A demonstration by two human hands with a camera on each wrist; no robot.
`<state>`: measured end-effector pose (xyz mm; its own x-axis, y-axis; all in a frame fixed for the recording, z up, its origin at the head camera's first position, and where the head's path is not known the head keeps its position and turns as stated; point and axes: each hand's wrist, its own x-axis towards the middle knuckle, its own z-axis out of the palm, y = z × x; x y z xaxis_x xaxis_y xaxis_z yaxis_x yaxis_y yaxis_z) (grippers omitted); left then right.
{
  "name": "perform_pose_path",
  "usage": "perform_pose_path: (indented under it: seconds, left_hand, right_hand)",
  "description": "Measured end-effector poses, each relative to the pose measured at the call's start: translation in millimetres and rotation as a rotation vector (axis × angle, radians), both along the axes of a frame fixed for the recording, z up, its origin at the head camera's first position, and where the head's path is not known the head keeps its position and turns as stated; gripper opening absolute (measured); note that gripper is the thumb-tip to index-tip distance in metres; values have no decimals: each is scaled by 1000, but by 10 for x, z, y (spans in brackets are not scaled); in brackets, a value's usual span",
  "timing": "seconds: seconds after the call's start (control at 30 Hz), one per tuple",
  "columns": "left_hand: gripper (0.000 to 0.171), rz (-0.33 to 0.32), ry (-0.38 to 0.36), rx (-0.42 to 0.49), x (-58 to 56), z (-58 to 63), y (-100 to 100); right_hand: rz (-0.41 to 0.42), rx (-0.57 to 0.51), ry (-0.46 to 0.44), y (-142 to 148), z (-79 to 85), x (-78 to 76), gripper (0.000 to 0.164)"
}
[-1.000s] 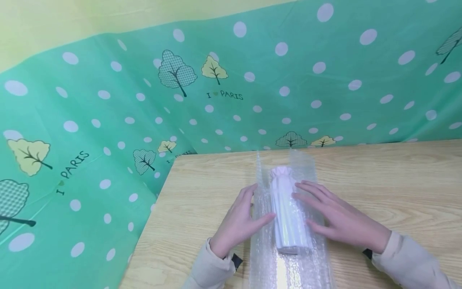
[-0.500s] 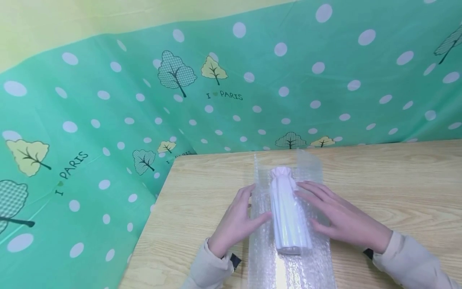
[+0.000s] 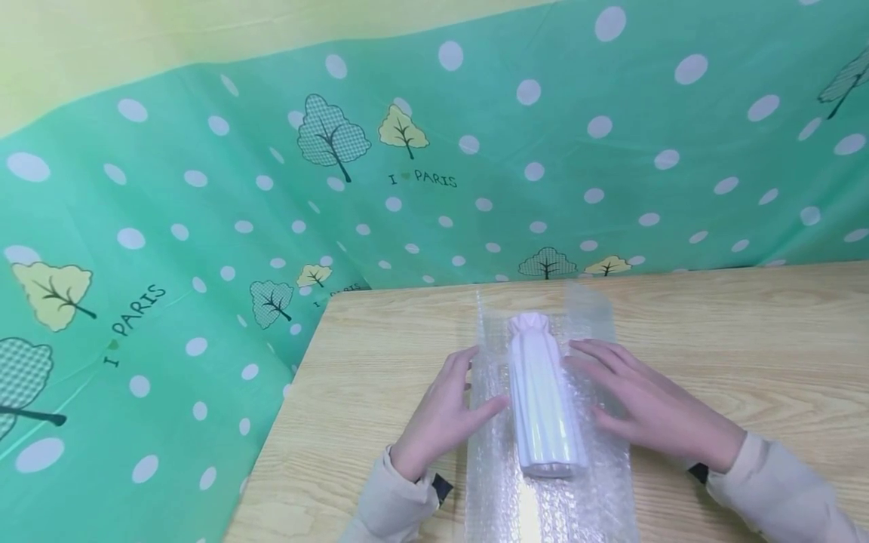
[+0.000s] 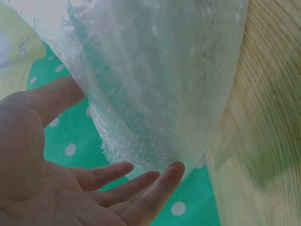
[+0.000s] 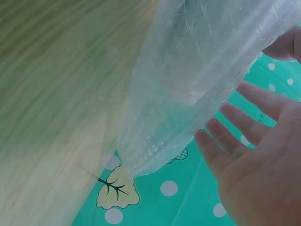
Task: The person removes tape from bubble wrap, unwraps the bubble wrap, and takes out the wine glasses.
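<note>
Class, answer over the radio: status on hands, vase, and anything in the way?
Left hand at left edge of wrap, right hand at right edge, neither gripping. Vase lying on wrap, between hands. No obstruction seen.

We've got a light wood-grain table. Green polka-dot cloth hangs beyond its far and left edges, printed with trees and "PARIS". Pale yellow band above. We see green reflections on the tabletop.
</note>
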<state>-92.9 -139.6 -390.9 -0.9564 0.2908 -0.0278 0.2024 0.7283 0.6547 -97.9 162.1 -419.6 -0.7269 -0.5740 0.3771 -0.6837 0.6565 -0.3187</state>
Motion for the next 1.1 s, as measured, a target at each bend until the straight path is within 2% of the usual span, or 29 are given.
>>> perform_pose_path:
  seconds: [0.57,0.9,1.1]
  left_hand:
    - [84,17,-21,-9,-16,-1,-24]
    - [82,24,-33,-17,-34,-16,-43]
    - [83,25,-41,-11,-42,-33,-58]
  right_hand:
    - [-4,23,-36,90,10,-4,75]
    - [-18,36,-48,148,-10,-14,68]
    - [-30,40,-92,174,-19,-19,67]
